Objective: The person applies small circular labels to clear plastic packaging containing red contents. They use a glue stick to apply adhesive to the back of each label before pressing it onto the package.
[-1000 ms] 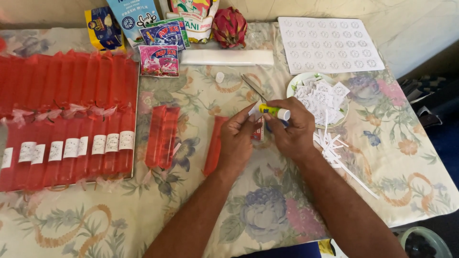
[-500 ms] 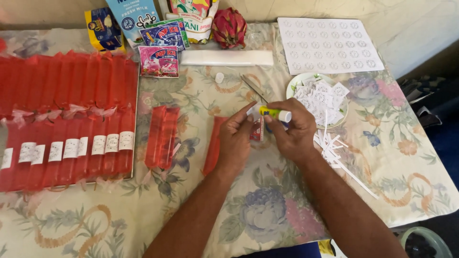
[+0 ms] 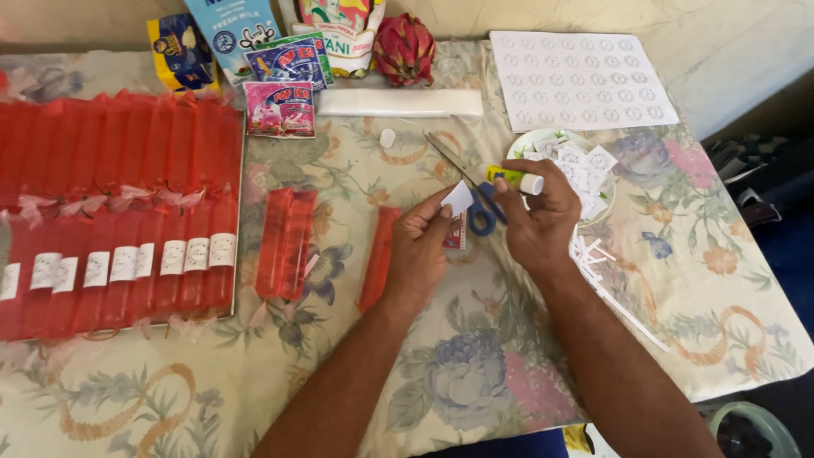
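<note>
My left hand pinches a small white paper label between thumb and fingers, above a long red pouch lying on the floral tablecloth. My right hand grips a yellow glue stick with a white end, held just right of the label. Blue-handled scissors lie under and between the two hands. A plate of cut white labels sits right behind my right hand.
Rows of red pouches cover the left side, some with white labels. Two more red pouches lie centre-left. Snack packets, a dragon fruit, a white sticker sheet and paper strips lie around.
My hands have drawn apart. The left hand now lifts the white label clear, and the right hand with the glue stick has shifted right.
</note>
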